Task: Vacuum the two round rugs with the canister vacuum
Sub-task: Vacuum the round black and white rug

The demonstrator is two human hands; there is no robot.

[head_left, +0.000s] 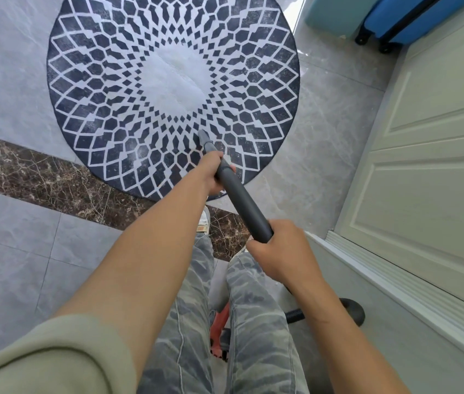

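One round rug, navy diamonds ringing a white centre, under the wand.

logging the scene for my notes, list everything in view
round rug: one, navy and white, floor ahead
vacuum wand: one, grey, tip on the rug
hose: one, black, lower right
canister: one, red, bottom centre, mostly hidden
suitcase: one, blue, top right
panelled door: one, pale, right side
floor: one, grey tiles with a brown marble strip
left hand: one, grips the wand near the tip
right hand: one, grips the wand's upper end
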